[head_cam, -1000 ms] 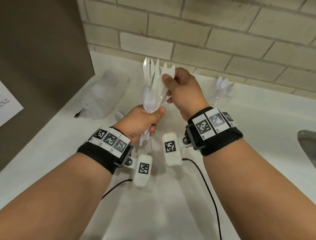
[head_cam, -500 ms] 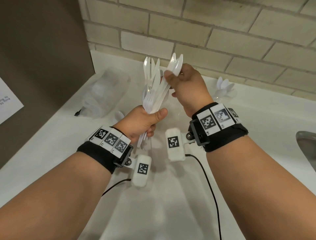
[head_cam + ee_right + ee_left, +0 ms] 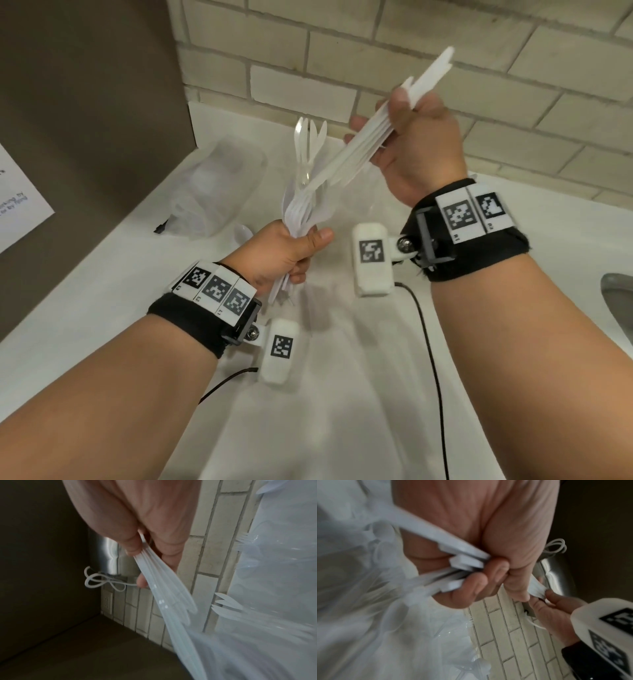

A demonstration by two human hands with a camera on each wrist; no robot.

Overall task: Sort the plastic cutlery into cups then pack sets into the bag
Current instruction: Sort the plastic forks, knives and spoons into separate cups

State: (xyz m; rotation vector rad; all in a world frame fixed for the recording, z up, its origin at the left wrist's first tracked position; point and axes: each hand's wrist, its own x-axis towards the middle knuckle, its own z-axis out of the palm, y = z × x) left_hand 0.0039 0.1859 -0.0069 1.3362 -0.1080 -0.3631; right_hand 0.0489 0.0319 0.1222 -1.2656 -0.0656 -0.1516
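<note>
My left hand (image 3: 291, 253) grips a bundle of white plastic cutlery (image 3: 303, 202) by the handles, fork tines (image 3: 308, 137) pointing up. The left wrist view shows its fingers (image 3: 471, 585) curled round the handle ends (image 3: 464, 562). My right hand (image 3: 411, 147), higher and to the right, pinches several long white pieces (image 3: 356, 157) fanned out on a slant. Their lower ends still reach the bundle and their upper ends (image 3: 435, 68) stick out past the thumb. In the right wrist view my fingers (image 3: 133, 545) clamp these pieces (image 3: 164, 591). A clear plastic bag (image 3: 219, 185) lies crumpled on the white counter (image 3: 342, 394).
A brown panel (image 3: 85, 120) with a paper sheet (image 3: 20, 198) stands on the left. A tiled wall (image 3: 513, 51) runs along the back. A steel sink rim (image 3: 616, 298) shows at the right edge. One loose white spoon (image 3: 243, 234) lies near my left hand. Clear containers with cutlery (image 3: 226, 605) stand by the wall.
My right hand has drawn several pieces up and to the right, out of the bundle, and now holds them on a slant. My left hand has stayed in place.
</note>
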